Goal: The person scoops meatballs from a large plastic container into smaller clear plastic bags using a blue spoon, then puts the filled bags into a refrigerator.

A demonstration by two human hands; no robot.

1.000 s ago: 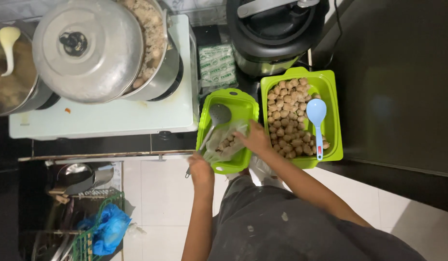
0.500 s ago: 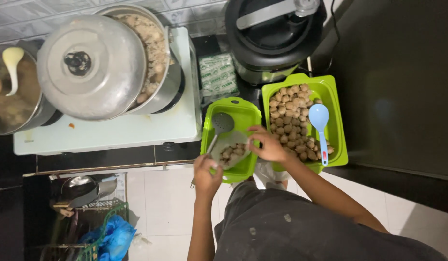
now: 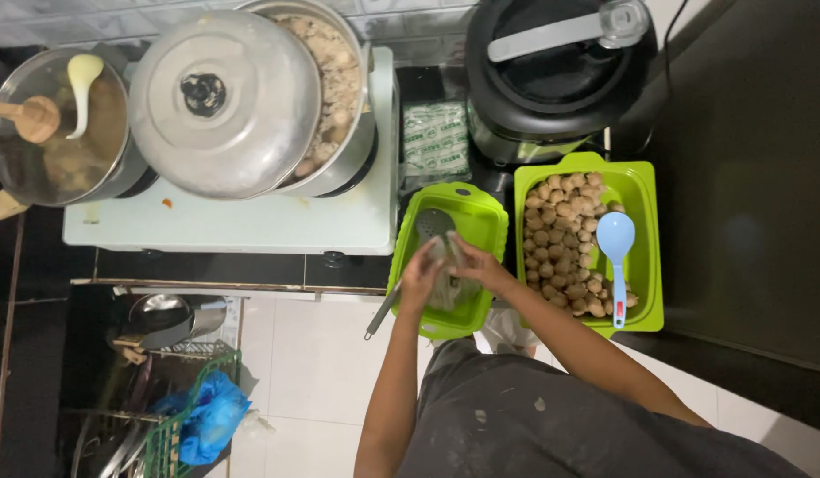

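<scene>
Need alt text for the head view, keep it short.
Seen from above, a person's left hand and right hand grip a small clear plastic bag over a lime-green plastic tray holding a slotted metal ladle. Beside it, a second green tray holds brown meatballs and a light blue spoon.

Two-burner white stove (image 3: 233, 226) sits on black counter (image 3: 746, 177). On it: glass-lidded pot (image 3: 51, 133) at left, large steel pot (image 3: 339, 97) at right with domed steel lid (image 3: 224, 102) tilted over it. Right of stove, small green plastic tray (image 3: 481, 208) holding a slotted metal ladle (image 3: 432, 221); both hands, left hand (image 3: 421, 274) and right hand (image 3: 472, 264), meet over it on a clear plastic bag (image 3: 445, 288). Just right, larger green plastic tray (image 3: 645, 190) with brown meatballs (image 3: 560, 239) and light-blue plastic spoon (image 3: 615, 243). Black round cooker (image 3: 552, 80) behind trays.
</scene>
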